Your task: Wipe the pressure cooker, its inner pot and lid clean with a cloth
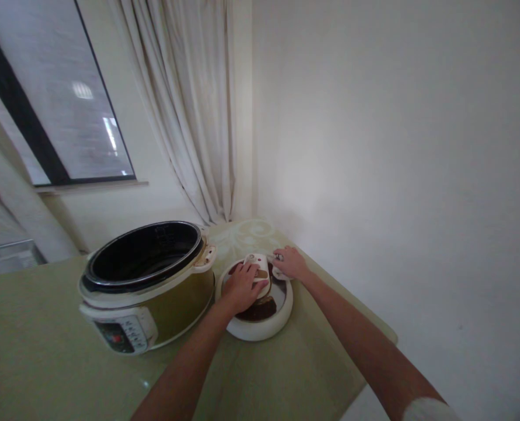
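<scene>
Open olive-and-white electric cooker left of the left hand, fingers apart on a round white-rimmed lid; right hand clasps crumpled white cloth. Pale-green counter, white wall.

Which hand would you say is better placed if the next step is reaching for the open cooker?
Probably the left hand: it rests on the round lid, nearer the cooker. The right hand is farther right, with its fingers around a white item.
</scene>
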Available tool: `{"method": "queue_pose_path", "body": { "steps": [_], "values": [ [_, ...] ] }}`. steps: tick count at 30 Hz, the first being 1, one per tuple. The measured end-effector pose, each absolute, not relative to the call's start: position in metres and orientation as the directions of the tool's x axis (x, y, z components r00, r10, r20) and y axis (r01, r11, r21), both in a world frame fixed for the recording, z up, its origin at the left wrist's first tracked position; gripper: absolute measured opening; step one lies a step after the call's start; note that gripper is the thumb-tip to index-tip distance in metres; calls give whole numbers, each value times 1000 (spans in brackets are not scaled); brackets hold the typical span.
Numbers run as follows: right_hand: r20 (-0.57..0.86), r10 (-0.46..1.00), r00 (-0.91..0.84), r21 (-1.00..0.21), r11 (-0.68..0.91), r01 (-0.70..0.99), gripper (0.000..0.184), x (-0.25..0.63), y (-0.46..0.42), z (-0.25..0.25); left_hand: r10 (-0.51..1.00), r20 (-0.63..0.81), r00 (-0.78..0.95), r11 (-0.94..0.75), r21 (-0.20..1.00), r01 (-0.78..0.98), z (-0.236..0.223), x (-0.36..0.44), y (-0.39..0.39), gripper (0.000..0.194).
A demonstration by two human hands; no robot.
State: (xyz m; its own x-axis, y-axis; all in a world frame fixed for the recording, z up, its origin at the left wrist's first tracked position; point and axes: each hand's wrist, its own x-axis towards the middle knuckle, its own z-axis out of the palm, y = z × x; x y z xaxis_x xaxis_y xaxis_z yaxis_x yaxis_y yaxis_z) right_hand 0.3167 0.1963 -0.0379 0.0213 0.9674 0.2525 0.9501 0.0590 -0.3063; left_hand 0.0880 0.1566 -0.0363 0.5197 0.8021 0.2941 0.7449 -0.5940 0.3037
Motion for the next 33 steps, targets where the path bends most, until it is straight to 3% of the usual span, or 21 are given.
{"method": "queue_pose_path", "body": {
  "steps": [4, 10, 13, 17, 20, 22, 26, 28, 30, 33],
  "values": [
    [265, 963, 54, -332, 38, 942, 33, 314, 205, -37, 821, 298, 487, -565, 301, 768, -37, 89, 155, 41],
    [362, 931, 53, -345, 81, 935, 44, 304, 95, -67, 853, 273, 445, -518, 343, 783, -39, 95, 157, 37],
    [446, 886, -128, -263, 267, 927, 41, 290, 50, -78, 859, 261, 440, -509, 345, 789, -34, 97, 156, 38],
    [428, 842, -329, -187, 439, 879, 42, 297, 50, -71, 852, 250, 460, -520, 316, 793, -22, 96, 150, 39],
    [475, 859, -192, -280, 354, 892, 41, 316, 59, -69, 852, 245, 462, -519, 286, 806, -14, 96, 145, 42],
    [517, 840, -163, -279, 346, 896, 41, 318, 51, -78, 860, 235, 453, -505, 271, 819, -9, 97, 143, 43],
    [459, 740, -491, -89, 588, 804, 54, 275, 19, -101, 876, 181, 447, -480, 244, 843, 2, 104, 145, 46],
    [381, 667, -640, -67, 710, 701, 60, 236, 18, -108, 883, 153, 443, -468, 225, 855, 6, 112, 145, 50],
    [329, 648, -687, -138, 752, 644, 61, 197, 34, -110, 891, 129, 436, -454, 203, 868, 10, 123, 141, 54],
    [302, 729, -614, -304, 684, 663, 54, 156, 69, -112, 895, 94, 437, -447, 173, 878, 17, 141, 133, 57]
  ]
}}
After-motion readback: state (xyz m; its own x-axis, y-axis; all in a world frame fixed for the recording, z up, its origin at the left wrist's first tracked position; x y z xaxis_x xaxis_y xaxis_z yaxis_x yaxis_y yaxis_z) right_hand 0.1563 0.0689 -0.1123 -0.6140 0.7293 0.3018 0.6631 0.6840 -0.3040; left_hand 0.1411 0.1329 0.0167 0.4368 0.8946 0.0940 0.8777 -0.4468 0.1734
